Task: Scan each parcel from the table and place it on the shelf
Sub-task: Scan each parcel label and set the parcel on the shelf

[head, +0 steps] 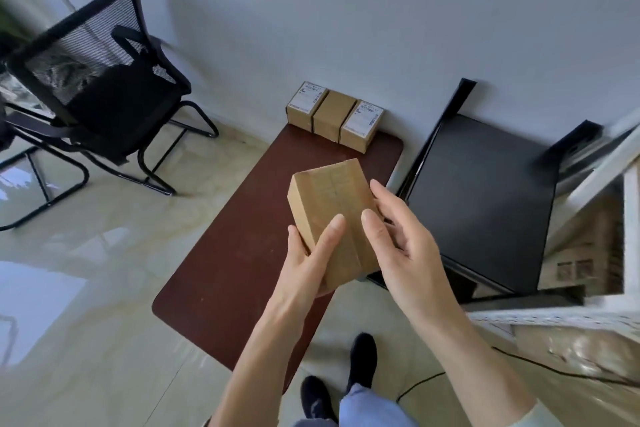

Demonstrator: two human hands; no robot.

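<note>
A brown cardboard parcel [332, 204] is held up above the dark red-brown table [242, 253], its plain taped face toward me. My left hand [304, 263] grips its lower left corner, thumb across the front. My right hand [398, 236] holds its right side, thumb on the front face and fingers behind it. Three more parcels [334, 116] stand in a row at the table's far end against the wall; the outer two show white labels. A white shelf frame [623, 218] stands at the right edge, with cardboard boxes inside it. No scanner is visible.
A black mesh office chair [104, 97] stands to the left on the glossy tiled floor. A black flat panel [485, 198] leans beside the table on the right. A black cable [519, 357] runs across the floor near my feet [360, 357].
</note>
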